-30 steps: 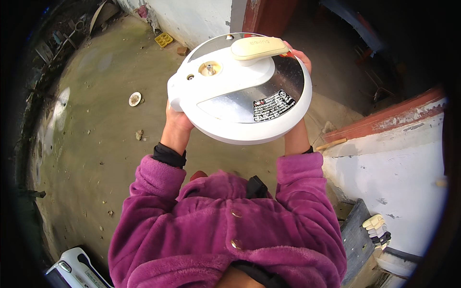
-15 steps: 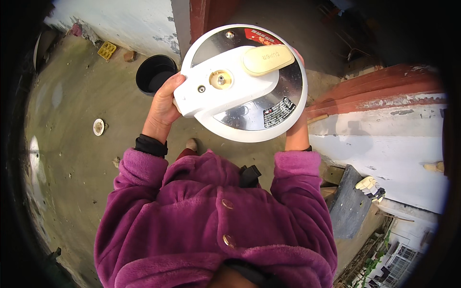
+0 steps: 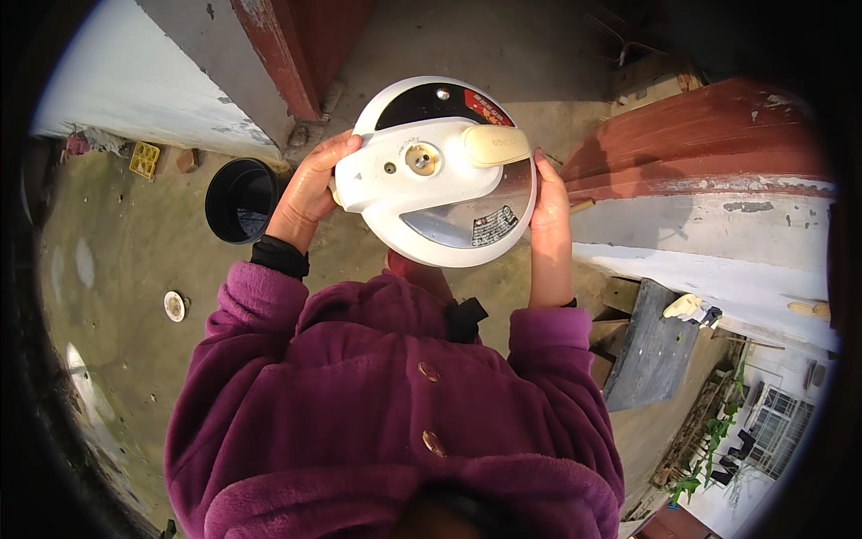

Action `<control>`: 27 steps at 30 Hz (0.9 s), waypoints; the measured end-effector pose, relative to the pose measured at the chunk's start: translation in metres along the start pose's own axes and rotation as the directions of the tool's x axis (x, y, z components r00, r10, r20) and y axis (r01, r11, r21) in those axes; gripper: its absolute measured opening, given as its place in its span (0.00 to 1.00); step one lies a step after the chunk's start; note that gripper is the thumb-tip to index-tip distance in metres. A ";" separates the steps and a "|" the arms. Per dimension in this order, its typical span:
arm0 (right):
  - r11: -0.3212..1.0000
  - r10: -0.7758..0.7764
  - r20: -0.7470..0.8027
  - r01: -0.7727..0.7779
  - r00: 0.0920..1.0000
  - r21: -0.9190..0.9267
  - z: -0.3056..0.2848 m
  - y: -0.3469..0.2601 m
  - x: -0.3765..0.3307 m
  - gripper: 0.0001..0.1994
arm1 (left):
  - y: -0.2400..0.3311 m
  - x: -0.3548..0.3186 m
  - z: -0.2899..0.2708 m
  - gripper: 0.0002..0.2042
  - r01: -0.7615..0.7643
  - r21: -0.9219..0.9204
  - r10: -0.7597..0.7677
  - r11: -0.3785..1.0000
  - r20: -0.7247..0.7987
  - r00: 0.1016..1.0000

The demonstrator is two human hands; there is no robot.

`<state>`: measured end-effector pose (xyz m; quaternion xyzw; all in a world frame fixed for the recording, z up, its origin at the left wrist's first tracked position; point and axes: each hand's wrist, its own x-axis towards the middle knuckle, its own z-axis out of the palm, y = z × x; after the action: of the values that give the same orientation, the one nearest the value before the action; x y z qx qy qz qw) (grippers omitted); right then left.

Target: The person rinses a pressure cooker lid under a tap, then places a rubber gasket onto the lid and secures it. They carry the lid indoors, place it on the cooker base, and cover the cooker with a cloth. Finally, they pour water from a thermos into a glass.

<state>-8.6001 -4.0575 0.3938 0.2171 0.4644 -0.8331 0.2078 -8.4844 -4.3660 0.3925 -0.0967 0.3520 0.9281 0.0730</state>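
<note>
Between my two hands is a round pressure cooker lid (image 3: 440, 220), held up in front of me with its top toward me. It has a shiny metal face, a white rim, a broad white bar across it and a cream lever on the right. My left hand (image 3: 316, 184) grips the end of the white bar, thumb on top, its other fingers mostly behind. My right hand (image 3: 549, 202) holds the opposite rim, with fingers partly hidden behind the lid.
A black bucket (image 3: 241, 202) stands on the floor at left, near a yellow crate (image 3: 144, 160) and a small white dish (image 3: 174, 306). Red door frames rise on both sides of a doorway ahead. A grey board (image 3: 654, 346) with gloves (image 3: 690, 310) leans at right.
The lid has come slightly lower and nearer my body, with both hands still on it. The bucket and walls have shifted in view as I move toward the doorway.
</note>
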 end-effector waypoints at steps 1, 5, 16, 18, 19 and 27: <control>0.999 -0.021 0.113 0.016 0.993 0.043 0.000 -0.008 0.014 0.20 | 0.001 0.014 0.007 0.22 -0.011 0.051 0.010 0.999 0.007 1.000; 0.993 -0.104 0.227 0.089 0.968 0.075 -0.012 -0.036 0.045 0.18 | 0.012 0.065 0.039 0.24 0.064 0.241 -0.056 0.968 -0.038 0.998; 0.991 -0.041 0.146 0.021 0.989 0.133 -0.021 -0.137 0.175 0.16 | 0.035 0.233 0.087 0.37 0.132 0.528 -0.163 0.839 0.012 0.987; 0.986 -0.064 0.155 0.039 0.986 0.163 -0.014 -0.153 0.199 0.15 | 0.043 0.270 0.089 0.38 0.111 0.585 -0.161 0.804 0.035 0.986; 0.983 -0.095 0.237 0.053 0.967 0.176 -0.011 -0.166 0.210 0.15 | 0.049 0.290 0.089 0.38 0.100 0.604 -0.171 0.791 0.061 0.983; 0.938 -0.348 0.019 0.347 0.937 0.008 0.082 -0.256 0.281 0.21 | 0.139 0.439 0.110 0.36 0.189 0.559 -0.242 0.808 0.023 0.970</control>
<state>-8.9841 -4.0453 0.4518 0.1238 0.4913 -0.8599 0.0616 -8.9531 -4.3663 0.4605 -0.0674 0.5876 0.7760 0.2189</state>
